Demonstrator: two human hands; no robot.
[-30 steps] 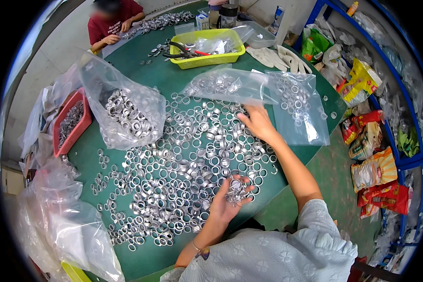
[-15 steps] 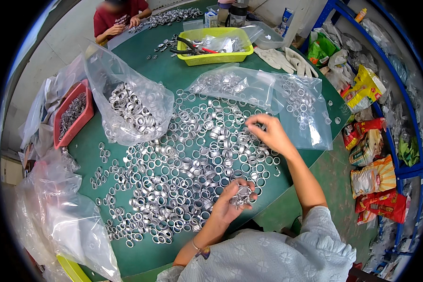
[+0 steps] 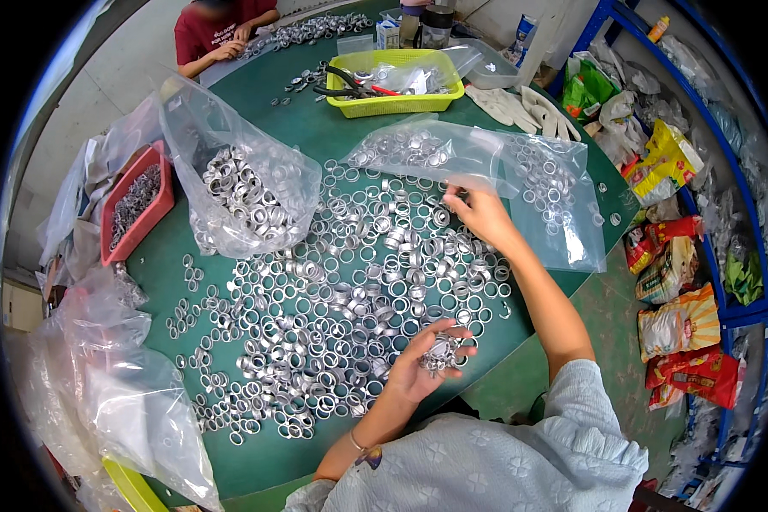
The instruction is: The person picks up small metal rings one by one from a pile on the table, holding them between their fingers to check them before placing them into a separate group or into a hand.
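Several silver metal rings point(image 3: 341, 299) lie spread over the green table point(image 3: 333, 145). My left hand point(image 3: 427, 363) is palm up near the table's front edge and cups a small heap of rings point(image 3: 442, 350). My right hand point(image 3: 478, 213) reaches forward over the spread, fingertips pinching at rings next to a flat clear bag of rings point(image 3: 486, 171). A second clear bag point(image 3: 239, 192), bulging with rings, stands open at the left.
A red tray of metal parts point(image 3: 136, 205) sits at the left, a yellow basket with pliers point(image 3: 392, 81) at the back. Empty clear bags point(image 3: 102, 384) pile at the front left. Another person in red point(image 3: 218, 34) works at the far end. White gloves point(image 3: 529, 107) lie at the right.
My right hand has moved farther forward and to the right, toward the flat bag. My left hand stays in place with its heap of rings.
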